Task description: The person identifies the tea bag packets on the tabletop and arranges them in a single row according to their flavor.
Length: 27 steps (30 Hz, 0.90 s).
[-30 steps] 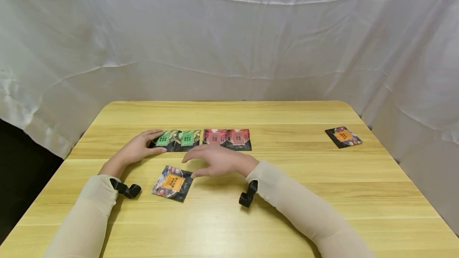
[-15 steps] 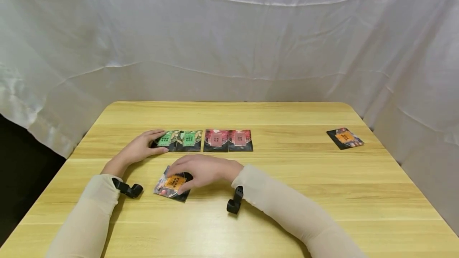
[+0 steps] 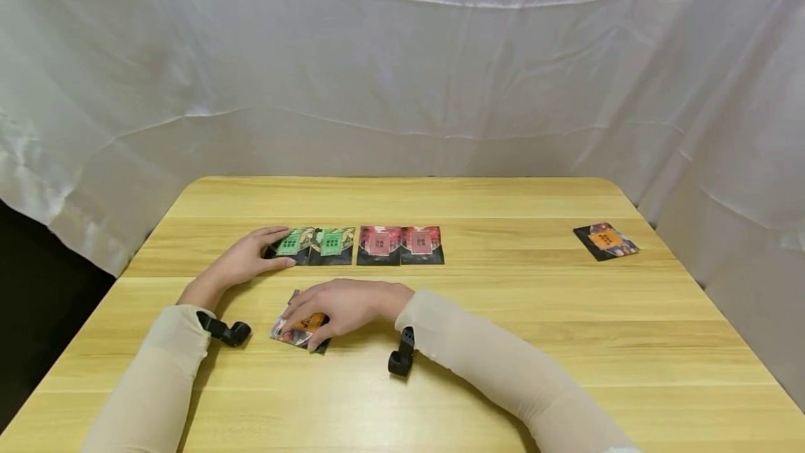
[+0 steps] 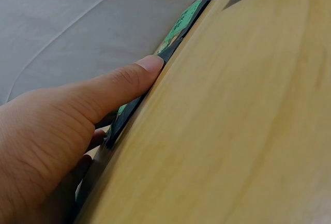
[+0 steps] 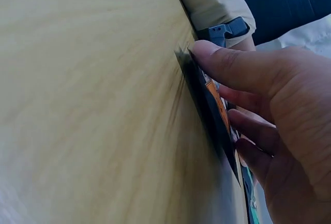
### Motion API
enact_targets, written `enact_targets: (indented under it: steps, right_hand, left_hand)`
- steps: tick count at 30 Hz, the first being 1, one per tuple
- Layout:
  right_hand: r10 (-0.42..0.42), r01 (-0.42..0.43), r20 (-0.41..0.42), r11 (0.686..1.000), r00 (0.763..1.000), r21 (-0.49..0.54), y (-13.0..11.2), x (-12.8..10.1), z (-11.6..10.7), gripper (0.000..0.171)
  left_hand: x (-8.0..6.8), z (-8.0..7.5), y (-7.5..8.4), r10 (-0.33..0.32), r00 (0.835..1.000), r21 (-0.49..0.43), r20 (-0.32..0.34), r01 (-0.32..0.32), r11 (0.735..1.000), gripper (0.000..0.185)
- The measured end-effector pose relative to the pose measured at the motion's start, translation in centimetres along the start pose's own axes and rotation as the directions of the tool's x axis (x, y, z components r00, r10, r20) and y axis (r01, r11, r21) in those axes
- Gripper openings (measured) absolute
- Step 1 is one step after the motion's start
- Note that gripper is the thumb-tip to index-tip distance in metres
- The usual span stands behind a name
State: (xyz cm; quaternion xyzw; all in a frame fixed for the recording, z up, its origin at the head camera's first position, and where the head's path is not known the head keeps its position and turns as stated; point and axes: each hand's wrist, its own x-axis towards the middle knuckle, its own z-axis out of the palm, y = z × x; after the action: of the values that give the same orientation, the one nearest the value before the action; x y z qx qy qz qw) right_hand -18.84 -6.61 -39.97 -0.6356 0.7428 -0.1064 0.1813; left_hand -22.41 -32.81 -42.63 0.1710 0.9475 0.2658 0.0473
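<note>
Nearest the front edge of the wooden table (image 3: pixel 440 397), the right hand (image 3: pixel 342 305) has come down from a hover a second ago and now lies over the orange-labelled packet (image 3: pixel 300 328), thumb and fingers curled round its edges, so a pickup looks begun. The right wrist view shows what the head view hides: that packet's edge is tipped off the wood, the thumb (image 5: pixel 232 69) on top and fingers beneath. Farther back, the left hand (image 3: pixel 242 264) has not moved, thumb (image 4: pixel 119 87) and fingers pinching the left green packet (image 3: pixel 288 245) of the row, beside two red packets (image 3: pixel 400 245). A second orange packet (image 3: pixel 605 240) lies near the far right corner.
</note>
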Motion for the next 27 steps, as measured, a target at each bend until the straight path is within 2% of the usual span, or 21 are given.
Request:
enact_targets:
  steps: [12,19,27]
  right_hand:
    - [-0.036,0.035,-0.021,0.998,0.999,-0.051,0.2,-0.1,0.1,0.052]
    - [-0.006,0.006,0.000,0.998,1.000,-0.057,0.3,-0.9,-0.2,0.050]
    - [0.043,-0.043,0.039,0.999,0.998,0.006,0.8,-2.4,-0.5,0.048]
  left_hand:
    - [-0.1,-0.2,0.0,0.008,1.000,-0.003,-0.014,-0.008,1.000,0.081]
    - [0.0,0.0,0.0,0.003,1.000,-0.002,-0.018,-0.003,1.000,0.082]
    - [0.1,0.1,0.1,0.005,1.000,0.001,-0.012,-0.005,1.000,0.083]
